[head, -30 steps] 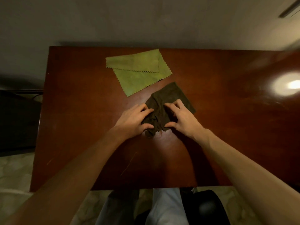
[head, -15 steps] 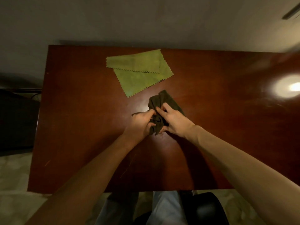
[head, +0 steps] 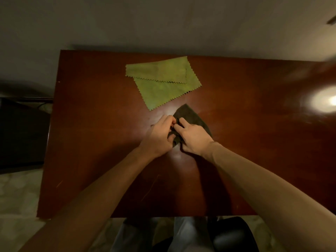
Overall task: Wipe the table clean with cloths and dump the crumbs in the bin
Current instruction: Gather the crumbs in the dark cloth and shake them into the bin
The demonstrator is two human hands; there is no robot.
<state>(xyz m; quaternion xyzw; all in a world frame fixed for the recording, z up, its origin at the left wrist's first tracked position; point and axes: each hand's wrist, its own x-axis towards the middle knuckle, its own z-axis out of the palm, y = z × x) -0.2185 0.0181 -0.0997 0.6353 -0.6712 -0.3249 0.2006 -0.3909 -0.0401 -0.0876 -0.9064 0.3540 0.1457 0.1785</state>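
Observation:
A dark brown cloth [head: 189, 115] lies bunched at the middle of the red-brown wooden table [head: 91, 142]. My left hand [head: 160, 135] pinches its left side and my right hand [head: 194, 137] presses and grips its right side; the two hands touch over the cloth. Most of the cloth is hidden under my fingers, with one pointed corner sticking out toward the far side. A light green cloth [head: 161, 82] with zigzag edges lies folded flat just beyond, apart from my hands. No crumbs or bin can be made out.
A bright lamp glare [head: 325, 100] reflects on the table's right side. A dark piece of furniture [head: 21, 135] stands left of the table. My legs and a dark seat [head: 231, 235] show below the near edge. A plain wall runs behind.
My hands have drawn together, gathering the dark cloth from a spread shape into a tight bunch. The green cloth has not moved.

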